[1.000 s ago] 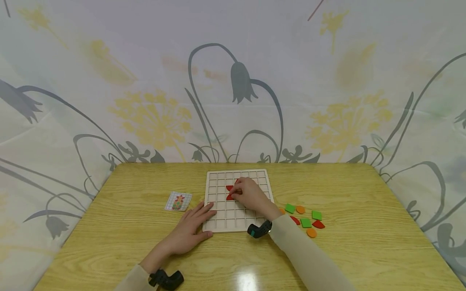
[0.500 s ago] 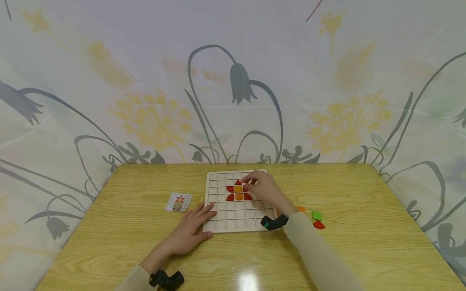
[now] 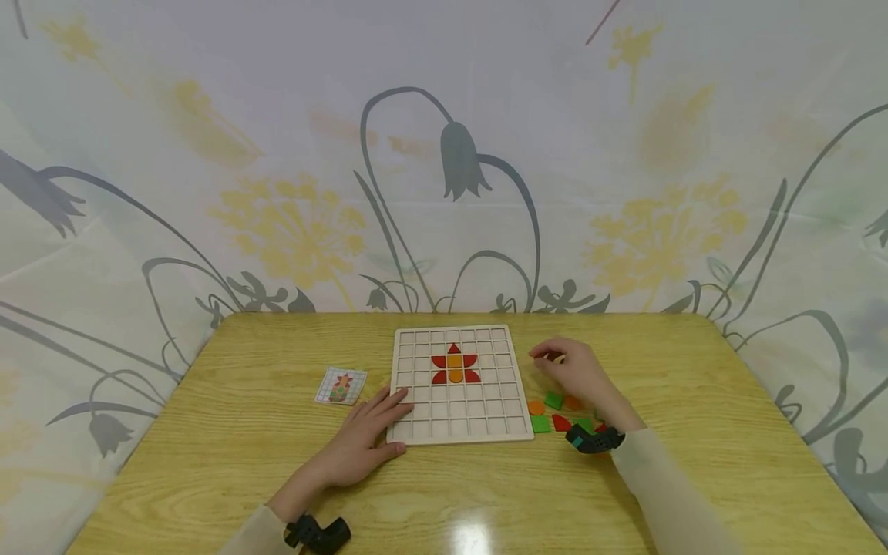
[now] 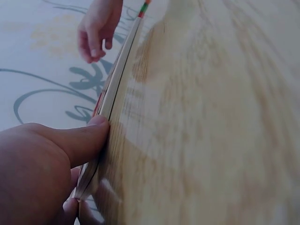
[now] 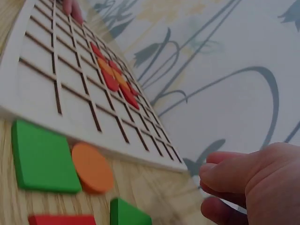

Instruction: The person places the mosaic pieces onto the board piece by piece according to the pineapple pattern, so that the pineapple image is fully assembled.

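Note:
A wooden grid board (image 3: 486, 416) lies at the middle of the table. Near its centre, red pieces (image 3: 439, 377) surround an orange square (image 3: 454, 361) and an orange circle (image 3: 455, 376). My left hand (image 3: 357, 447) rests at the board's lower left, its fingers spread over the edge and the thumb (image 4: 89, 140) against the near side. To the right of the board, my right hand (image 3: 572, 374) hovers with loosely bent fingers, and I see nothing held in it. Below it lie loose pieces: a green square (image 5: 44, 157), an orange disc (image 5: 93, 168) and several others, some partly hidden by the hand and wrist.
A small pattern card (image 3: 340, 385) with a printed flower lies left of the board. The wooden table (image 3: 694, 385) extends to a flower-printed cloth (image 3: 312, 154) behind it. Each wrist wears a black device (image 3: 317, 533).
My right hand has left the board and moved right, over beside the loose pieces. The red and orange pieces on the board are now fully uncovered. The left hand stays in place.

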Demonstrator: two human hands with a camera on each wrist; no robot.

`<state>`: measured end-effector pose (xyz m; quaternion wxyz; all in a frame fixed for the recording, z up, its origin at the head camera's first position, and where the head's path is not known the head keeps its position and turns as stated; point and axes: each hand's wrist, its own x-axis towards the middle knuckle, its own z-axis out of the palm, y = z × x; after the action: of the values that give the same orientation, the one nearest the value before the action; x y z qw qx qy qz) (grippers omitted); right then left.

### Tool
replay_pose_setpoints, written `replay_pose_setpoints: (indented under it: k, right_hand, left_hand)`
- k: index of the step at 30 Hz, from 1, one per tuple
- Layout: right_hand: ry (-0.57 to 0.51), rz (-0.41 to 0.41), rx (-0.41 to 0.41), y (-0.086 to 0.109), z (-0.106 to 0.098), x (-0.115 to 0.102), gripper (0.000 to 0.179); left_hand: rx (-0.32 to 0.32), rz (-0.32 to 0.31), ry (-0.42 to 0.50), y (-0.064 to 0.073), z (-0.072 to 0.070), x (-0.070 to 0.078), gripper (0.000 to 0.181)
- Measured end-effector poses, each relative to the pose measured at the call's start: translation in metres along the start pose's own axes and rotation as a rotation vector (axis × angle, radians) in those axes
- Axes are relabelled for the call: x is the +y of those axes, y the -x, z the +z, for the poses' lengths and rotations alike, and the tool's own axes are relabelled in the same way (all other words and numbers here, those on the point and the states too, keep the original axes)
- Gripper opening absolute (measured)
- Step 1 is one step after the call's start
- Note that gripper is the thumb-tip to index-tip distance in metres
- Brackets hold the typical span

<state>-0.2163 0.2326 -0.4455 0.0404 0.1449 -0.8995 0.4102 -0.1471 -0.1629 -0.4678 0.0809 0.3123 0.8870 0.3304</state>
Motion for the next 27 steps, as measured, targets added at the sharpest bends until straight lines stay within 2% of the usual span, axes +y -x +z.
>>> replay_pose_setpoints:
  k: [12, 18, 21, 27]
  right_hand:
    - [0.060, 0.082, -0.020, 0.041, -0.045, 0.038, 0.017]
    - [-0.034, 0.125, -0.114, 0.057, -0.057, 0.050, 0.026]
    - [-0.069, 0.111, -0.175, 0.058, -0.058, 0.051, 0.032]
    - [-0.025, 0.086, -0.273, 0.054, -0.052, 0.047, 0.037]
  left_hand:
    - [-0.003, 0.000, -0.001, 0.000, 0.001, -0.002, 0.059]
    - [-0.010, -0.002, 0.000, 0.000, 0.000, 0.000, 0.059]
    - [-0.003, 0.000, -0.002, 0.000, 0.000, 0.001, 0.058]
    - [-0.004, -0.001, -0.007, 0.000, 0.000, 0.001, 0.059]
